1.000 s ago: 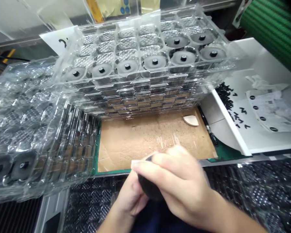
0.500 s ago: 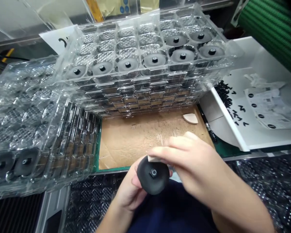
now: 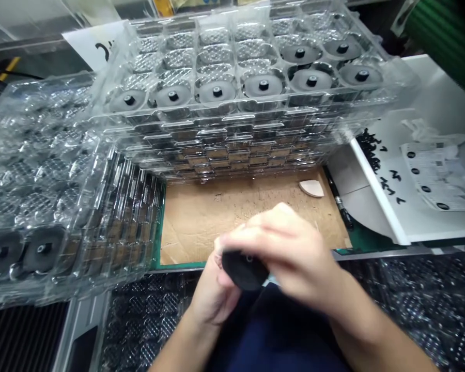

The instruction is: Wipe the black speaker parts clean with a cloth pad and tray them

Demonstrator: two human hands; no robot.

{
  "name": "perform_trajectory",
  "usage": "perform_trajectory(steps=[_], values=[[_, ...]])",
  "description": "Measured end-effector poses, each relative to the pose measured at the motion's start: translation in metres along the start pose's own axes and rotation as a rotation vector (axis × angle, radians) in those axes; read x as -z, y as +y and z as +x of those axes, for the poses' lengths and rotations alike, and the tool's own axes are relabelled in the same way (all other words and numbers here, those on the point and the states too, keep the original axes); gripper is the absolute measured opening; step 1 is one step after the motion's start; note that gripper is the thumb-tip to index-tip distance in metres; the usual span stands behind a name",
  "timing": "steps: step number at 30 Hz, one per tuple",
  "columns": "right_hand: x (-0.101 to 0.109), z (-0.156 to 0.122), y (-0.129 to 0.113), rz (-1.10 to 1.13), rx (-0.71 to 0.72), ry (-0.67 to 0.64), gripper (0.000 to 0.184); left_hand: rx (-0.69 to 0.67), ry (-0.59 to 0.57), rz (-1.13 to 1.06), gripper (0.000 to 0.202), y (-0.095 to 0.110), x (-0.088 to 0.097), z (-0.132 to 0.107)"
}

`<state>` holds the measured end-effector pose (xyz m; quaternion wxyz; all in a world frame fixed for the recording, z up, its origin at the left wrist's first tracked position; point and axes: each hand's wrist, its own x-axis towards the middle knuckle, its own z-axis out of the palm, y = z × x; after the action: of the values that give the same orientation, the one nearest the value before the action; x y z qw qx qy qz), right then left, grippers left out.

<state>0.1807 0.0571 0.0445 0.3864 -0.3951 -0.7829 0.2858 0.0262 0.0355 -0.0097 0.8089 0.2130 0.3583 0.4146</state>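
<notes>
My left hand is closed around a black round dished part with a small hub in its middle, held above my lap. Over its top edge lies my right hand, fingers bent and pressed together, slightly blurred. The fingers cover the small cream pad that showed under them half a second ago. On the cardboard sheet lies a similar leaf-shaped cream pad. Similar black parts, such as a dished part, sit in the front pockets of the clear plastic trays stacked behind.
More stacked clear trays stand at the left. To the right is a white bin with small black pieces and a printed sheet. A black marker lies beside the cardboard. A green ribbed cylinder is at the upper right.
My right hand has moved left across the black part and now covers its upper edge and the cream pad. The left hand still holds the part, which has risen slightly. The view has shifted a little.
</notes>
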Motion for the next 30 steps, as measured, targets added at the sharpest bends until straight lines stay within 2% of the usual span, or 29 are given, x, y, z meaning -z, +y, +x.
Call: perform_trajectory(steps=[2, 4, 9, 11, 14, 16, 17, 18, 19, 21, 23, 25, 26, 29, 30], values=[[0.0, -0.007, 0.02, -0.021, -0.21, 0.02, 0.024, -0.06, -0.004, -0.073, 0.066, 0.0, 0.004, -0.001], [-0.008, -0.023, 0.042, -0.055, -0.389, -0.013, 0.023, -0.101, -0.017, -0.147, 0.06, 0.001, 0.009, -0.002], [-0.058, -0.078, 0.083, -0.017, -0.534, -0.134, 0.023, -0.094, -0.025, -0.199, 0.056, 0.004, 0.013, -0.001], [-0.065, -0.086, 0.086, -0.013, -0.562, -0.129, 0.022, -0.077, -0.033, -0.212, 0.055, 0.005, 0.012, 0.001], [-0.047, -0.071, 0.066, -0.013, -0.607, 0.0, 0.022, -0.06, -0.022, -0.196, 0.054, 0.006, 0.007, 0.002], [-0.028, -0.048, 0.037, -0.033, -0.584, 0.197, 0.023, -0.043, 0.016, -0.166, 0.056, 0.006, 0.002, 0.002], [-0.022, -0.037, 0.021, -0.052, -0.53, 0.301, 0.023, -0.039, 0.041, -0.147, 0.055, 0.005, 0.0, 0.001], [-0.018, -0.026, 0.006, -0.065, -0.416, 0.348, 0.024, -0.035, 0.059, -0.128, 0.054, 0.005, -0.001, 0.0], [-0.017, -0.018, -0.007, -0.068, -0.297, 0.324, 0.023, -0.035, 0.066, -0.112, 0.053, 0.004, -0.001, -0.001], [-0.019, -0.007, -0.023, -0.064, -0.132, 0.181, 0.023, -0.036, 0.057, -0.094, 0.052, 0.004, 0.003, -0.002], [-0.023, -0.004, -0.027, -0.026, -0.118, -0.018, 0.023, -0.041, 0.059, -0.089, 0.054, 0.004, 0.008, -0.002], [-0.024, -0.001, -0.024, 0.008, -0.157, -0.149, 0.022, -0.05, 0.081, -0.083, 0.054, 0.005, 0.011, -0.001], [-0.025, 0.001, -0.022, -0.006, -0.16, -0.137, 0.021, -0.047, 0.078, -0.08, 0.054, 0.006, 0.011, -0.001], [-0.025, 0.006, -0.021, -0.16, -0.114, 0.08, 0.027, -0.017, 0.021, -0.088, 0.045, 0.006, 0.005, 0.0], [-0.023, 0.006, -0.022, -0.175, -0.087, 0.106, 0.029, -0.007, 0.005, -0.097, 0.042, 0.006, 0.003, -0.001]])
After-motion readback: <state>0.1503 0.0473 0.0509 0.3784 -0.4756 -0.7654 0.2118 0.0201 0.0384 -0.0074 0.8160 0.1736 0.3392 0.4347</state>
